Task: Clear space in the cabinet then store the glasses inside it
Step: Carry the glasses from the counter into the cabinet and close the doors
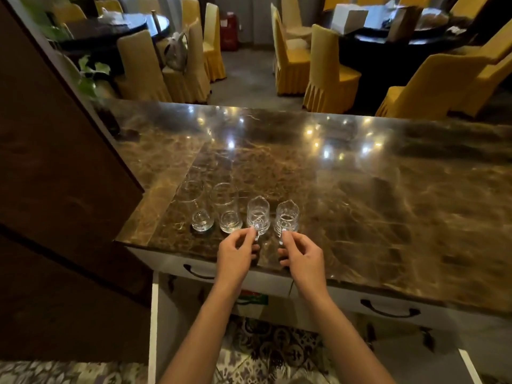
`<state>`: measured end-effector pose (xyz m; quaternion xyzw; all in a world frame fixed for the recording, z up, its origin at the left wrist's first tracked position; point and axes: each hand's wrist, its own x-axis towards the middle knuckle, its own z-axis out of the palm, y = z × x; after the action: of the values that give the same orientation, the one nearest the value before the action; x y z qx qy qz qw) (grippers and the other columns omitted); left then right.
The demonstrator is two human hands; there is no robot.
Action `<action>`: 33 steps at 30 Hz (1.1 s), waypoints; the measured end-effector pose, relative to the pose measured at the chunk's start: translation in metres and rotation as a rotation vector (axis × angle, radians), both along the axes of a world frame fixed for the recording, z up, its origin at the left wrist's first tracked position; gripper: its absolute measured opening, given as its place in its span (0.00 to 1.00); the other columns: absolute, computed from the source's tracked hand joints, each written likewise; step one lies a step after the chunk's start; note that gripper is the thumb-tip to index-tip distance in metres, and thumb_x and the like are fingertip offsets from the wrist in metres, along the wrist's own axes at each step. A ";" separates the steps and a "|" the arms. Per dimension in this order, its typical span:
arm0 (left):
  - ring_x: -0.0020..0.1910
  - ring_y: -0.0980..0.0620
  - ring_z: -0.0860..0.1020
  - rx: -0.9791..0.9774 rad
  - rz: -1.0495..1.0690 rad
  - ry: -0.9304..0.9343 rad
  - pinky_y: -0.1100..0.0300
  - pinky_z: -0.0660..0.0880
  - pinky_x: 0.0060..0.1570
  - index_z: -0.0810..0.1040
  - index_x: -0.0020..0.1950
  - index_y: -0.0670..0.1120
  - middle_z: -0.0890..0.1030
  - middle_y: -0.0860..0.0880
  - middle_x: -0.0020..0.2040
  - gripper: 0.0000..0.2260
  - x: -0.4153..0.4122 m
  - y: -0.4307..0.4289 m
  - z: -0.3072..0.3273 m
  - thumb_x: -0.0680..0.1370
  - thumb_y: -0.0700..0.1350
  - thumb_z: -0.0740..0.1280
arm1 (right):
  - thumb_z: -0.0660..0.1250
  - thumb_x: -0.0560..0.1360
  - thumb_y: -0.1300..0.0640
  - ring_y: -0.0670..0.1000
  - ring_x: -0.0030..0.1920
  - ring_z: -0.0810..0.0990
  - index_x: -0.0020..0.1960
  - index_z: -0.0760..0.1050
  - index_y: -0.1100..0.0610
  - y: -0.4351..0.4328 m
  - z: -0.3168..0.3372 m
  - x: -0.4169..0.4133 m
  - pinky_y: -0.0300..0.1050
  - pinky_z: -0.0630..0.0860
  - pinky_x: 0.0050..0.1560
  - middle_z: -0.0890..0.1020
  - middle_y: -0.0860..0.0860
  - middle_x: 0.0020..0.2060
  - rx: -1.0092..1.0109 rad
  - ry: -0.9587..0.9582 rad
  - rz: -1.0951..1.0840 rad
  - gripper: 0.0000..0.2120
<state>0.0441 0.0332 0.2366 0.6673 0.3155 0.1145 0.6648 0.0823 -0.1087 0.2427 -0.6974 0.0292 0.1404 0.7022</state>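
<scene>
A glossy brown marble tabletop [360,189] reflects ceiling lights. Beyond it, yellow-covered chairs [327,70] ring dark round dining tables [401,40]. A green plant [88,73] stands at the left, over patterned floor tiles [277,347].

Dim, warm indoor light; small bright glare spots reflect off the polished countertop [346,167] at centre frame. Wide-angle distortion bends the edges; right side slightly blurred.
</scene>
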 end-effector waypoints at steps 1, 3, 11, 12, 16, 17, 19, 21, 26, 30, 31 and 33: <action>0.47 0.55 0.86 0.005 0.004 -0.004 0.60 0.82 0.44 0.85 0.52 0.55 0.86 0.59 0.46 0.07 0.000 -0.001 -0.001 0.80 0.55 0.68 | 0.68 0.79 0.44 0.48 0.46 0.86 0.57 0.83 0.49 0.001 -0.001 0.002 0.41 0.82 0.42 0.87 0.47 0.45 0.007 0.003 0.012 0.13; 0.47 0.56 0.86 0.027 0.001 -0.015 0.59 0.82 0.44 0.85 0.51 0.55 0.86 0.58 0.46 0.08 0.001 -0.003 -0.003 0.80 0.55 0.68 | 0.68 0.79 0.42 0.49 0.44 0.86 0.55 0.84 0.48 0.002 -0.001 0.005 0.44 0.83 0.43 0.87 0.48 0.43 0.006 0.018 0.035 0.12; 0.47 0.53 0.86 0.041 -0.050 -0.056 0.51 0.83 0.52 0.86 0.47 0.55 0.87 0.52 0.45 0.10 0.009 -0.005 -0.001 0.79 0.57 0.67 | 0.67 0.80 0.45 0.49 0.49 0.87 0.45 0.86 0.39 0.009 0.002 0.004 0.47 0.85 0.49 0.88 0.47 0.45 0.045 0.028 0.002 0.10; 0.46 0.53 0.86 0.053 -0.050 -0.053 0.49 0.83 0.52 0.86 0.46 0.55 0.87 0.52 0.44 0.11 0.010 -0.005 -0.001 0.78 0.58 0.67 | 0.67 0.80 0.44 0.48 0.50 0.87 0.45 0.86 0.39 0.010 0.002 0.004 0.47 0.85 0.50 0.88 0.46 0.46 0.046 0.025 -0.004 0.10; 0.44 0.48 0.85 0.112 -0.066 -0.035 0.41 0.82 0.51 0.85 0.41 0.53 0.86 0.50 0.39 0.18 0.013 -0.002 0.001 0.77 0.64 0.65 | 0.67 0.79 0.43 0.46 0.50 0.87 0.47 0.87 0.47 0.013 0.003 0.005 0.46 0.84 0.52 0.88 0.46 0.45 0.051 0.052 -0.049 0.12; 0.44 0.46 0.84 0.115 -0.073 -0.032 0.39 0.81 0.51 0.85 0.40 0.52 0.86 0.49 0.39 0.19 0.014 -0.002 0.003 0.76 0.64 0.64 | 0.67 0.79 0.43 0.46 0.50 0.87 0.48 0.87 0.49 0.014 0.003 0.006 0.47 0.84 0.52 0.88 0.46 0.45 0.056 0.063 -0.057 0.13; 0.45 0.47 0.84 0.107 -0.084 -0.033 0.39 0.81 0.52 0.84 0.40 0.51 0.85 0.50 0.39 0.21 0.014 -0.001 0.005 0.76 0.65 0.63 | 0.68 0.79 0.43 0.46 0.50 0.87 0.47 0.87 0.50 0.015 0.003 0.007 0.47 0.84 0.53 0.88 0.46 0.46 0.069 0.079 -0.064 0.14; 0.45 0.49 0.84 0.096 -0.095 -0.037 0.40 0.81 0.53 0.84 0.39 0.51 0.86 0.51 0.40 0.21 0.014 0.001 0.007 0.75 0.65 0.63 | 0.68 0.78 0.42 0.46 0.50 0.87 0.45 0.88 0.48 0.015 0.002 0.008 0.48 0.84 0.54 0.89 0.47 0.46 0.070 0.079 -0.059 0.13; 0.45 0.46 0.84 0.118 -0.106 -0.039 0.39 0.80 0.53 0.85 0.39 0.52 0.85 0.49 0.39 0.19 0.015 0.004 0.007 0.76 0.64 0.64 | 0.70 0.76 0.39 0.50 0.49 0.87 0.44 0.88 0.48 0.017 0.001 0.011 0.50 0.84 0.55 0.89 0.49 0.43 0.027 0.070 -0.052 0.14; 0.44 0.46 0.84 0.117 -0.090 -0.046 0.38 0.80 0.51 0.85 0.39 0.52 0.85 0.48 0.38 0.19 0.015 0.004 0.009 0.75 0.64 0.64 | 0.69 0.77 0.40 0.50 0.49 0.87 0.44 0.88 0.50 0.021 0.001 0.011 0.53 0.83 0.57 0.89 0.50 0.43 0.005 0.056 -0.041 0.16; 0.44 0.46 0.84 0.119 -0.088 -0.048 0.38 0.80 0.51 0.85 0.39 0.52 0.85 0.48 0.38 0.18 0.015 0.004 0.008 0.75 0.63 0.64 | 0.69 0.78 0.41 0.50 0.49 0.87 0.44 0.88 0.51 0.021 0.001 0.011 0.54 0.83 0.57 0.88 0.50 0.43 0.001 0.052 -0.051 0.16; 0.44 0.47 0.84 0.120 -0.085 -0.051 0.38 0.80 0.51 0.85 0.39 0.52 0.86 0.49 0.38 0.16 0.015 0.004 0.008 0.77 0.60 0.65 | 0.68 0.78 0.41 0.53 0.50 0.87 0.43 0.87 0.52 0.021 0.000 0.010 0.57 0.82 0.58 0.88 0.51 0.43 -0.007 0.046 -0.081 0.17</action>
<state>0.0588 0.0371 0.2443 0.7155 0.2623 0.1217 0.6359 0.0919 -0.0878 0.2430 -0.6947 0.0742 0.1278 0.7040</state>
